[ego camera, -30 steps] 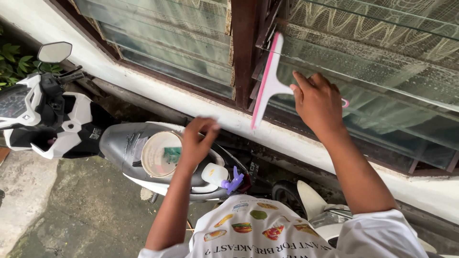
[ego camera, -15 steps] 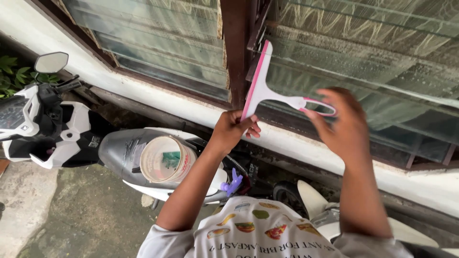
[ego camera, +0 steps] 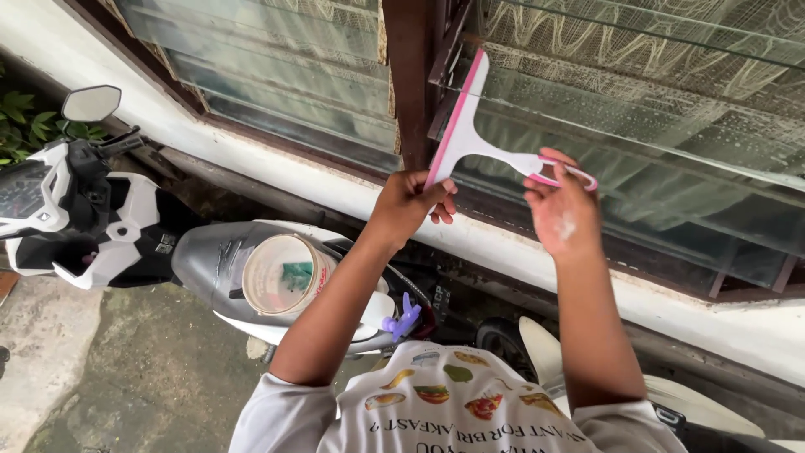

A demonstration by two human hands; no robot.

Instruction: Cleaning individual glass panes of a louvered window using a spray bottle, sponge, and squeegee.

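Now squeegee [ego camera: 466, 141] between left hand [ego camera: 408, 204], right hand [ego camera: 561, 211]

— What sits on the scooter [ego camera: 126, 226] seat?
— A bucket [ego camera: 281, 277], mid-seat, with a green sponge [ego camera: 296, 274] inside; a purple-capped bottle [ego camera: 394, 319] lies near the seat's rear edge.
— And left?
— A mirror [ego camera: 90, 102], with leaves [ego camera: 25, 126] behind.

1. The squeegee [ego camera: 471, 141] is white plastic with a pink rubber blade along one edge and a pink loop at the end of its handle.
2. It is held up against the soapy glass louvres [ego camera: 637, 126], blade running steeply from upper right down to lower left, beside the brown window post.
3. Its lower blade tip is pinched by one hand, its handle loop by the other.
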